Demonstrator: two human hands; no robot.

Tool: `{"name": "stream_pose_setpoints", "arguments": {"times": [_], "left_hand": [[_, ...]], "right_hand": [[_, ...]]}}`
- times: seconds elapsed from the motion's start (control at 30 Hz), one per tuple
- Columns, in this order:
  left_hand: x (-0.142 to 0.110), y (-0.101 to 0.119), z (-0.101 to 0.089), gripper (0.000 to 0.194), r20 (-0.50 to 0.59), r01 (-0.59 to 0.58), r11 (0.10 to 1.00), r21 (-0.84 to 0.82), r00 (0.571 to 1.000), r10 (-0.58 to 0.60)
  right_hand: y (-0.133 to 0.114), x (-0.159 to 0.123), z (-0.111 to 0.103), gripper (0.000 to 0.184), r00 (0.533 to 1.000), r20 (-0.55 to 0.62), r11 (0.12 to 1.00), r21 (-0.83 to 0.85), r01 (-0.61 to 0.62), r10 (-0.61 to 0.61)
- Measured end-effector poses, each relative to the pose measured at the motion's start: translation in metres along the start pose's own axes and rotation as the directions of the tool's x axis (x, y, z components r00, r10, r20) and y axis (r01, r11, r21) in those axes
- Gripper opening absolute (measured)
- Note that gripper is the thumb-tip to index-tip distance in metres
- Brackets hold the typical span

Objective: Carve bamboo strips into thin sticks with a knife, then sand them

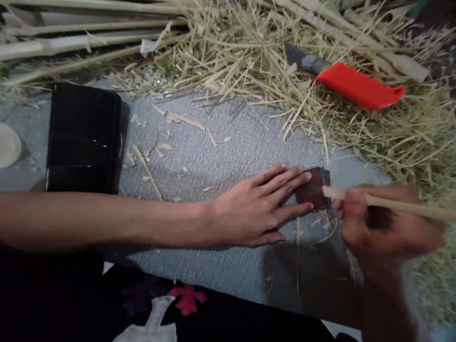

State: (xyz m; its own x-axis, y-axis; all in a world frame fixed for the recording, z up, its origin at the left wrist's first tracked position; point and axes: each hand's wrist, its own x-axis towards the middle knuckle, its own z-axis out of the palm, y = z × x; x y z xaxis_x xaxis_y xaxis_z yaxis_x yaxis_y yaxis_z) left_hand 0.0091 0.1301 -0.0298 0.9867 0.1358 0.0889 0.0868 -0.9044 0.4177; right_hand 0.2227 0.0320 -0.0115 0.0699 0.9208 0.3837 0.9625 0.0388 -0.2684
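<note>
My left hand (252, 206) lies flat on the grey textured surface, fingers spread. Its fingertips rest on a small folded dark brown sheet (309, 192) with a teal edge, which looks like sandpaper. On the right, my right hand (388, 223) is closed around a thin pale wooden stick (402, 205), slightly blurred. The stick's blunt end sits over the right edge of the folded sheet; whether it touches the sheet I cannot tell.
A knife (345, 80) with an orange-red handle lies on a heap of pale shavings (228, 52). Long pale strips (81, 45) lie at the back left. A glossy black case-like object (83, 137) and a whitish round thing (9, 146) sit at left.
</note>
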Motion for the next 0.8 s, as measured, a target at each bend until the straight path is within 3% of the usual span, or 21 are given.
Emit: {"name": "stream_pose_setpoints", "arguments": {"times": [0.33, 0.73, 0.8], "left_hand": [[0.0000, 0.0009, 0.0005, 0.070, -0.007, -0.003, 1.000, 0.023, 1.000, 0.003], [0.0003, 0.0000, 0.0008, 0.071, -0.001, -0.008, 1.000, 0.018, 1.000, 0.008], [0.0006, -0.0001, 0.0012, 0.071, -0.008, -0.006, 1.000, 0.016, 1.000, 0.006]], "right_hand": [[-0.0015, -0.0018, 0.0000, 0.008, 0.998, 0.058, 0.999, -0.032, -0.007, 0.009], [0.0011, 0.0026, 0.0000, 0.013, 1.000, 0.020, 1.000, 0.024, 0.002, -0.003], [0.0019, 0.0020, 0.0019, 0.006, 1.000, 0.016, 1.000, 0.006, 0.009, -0.009]]}}
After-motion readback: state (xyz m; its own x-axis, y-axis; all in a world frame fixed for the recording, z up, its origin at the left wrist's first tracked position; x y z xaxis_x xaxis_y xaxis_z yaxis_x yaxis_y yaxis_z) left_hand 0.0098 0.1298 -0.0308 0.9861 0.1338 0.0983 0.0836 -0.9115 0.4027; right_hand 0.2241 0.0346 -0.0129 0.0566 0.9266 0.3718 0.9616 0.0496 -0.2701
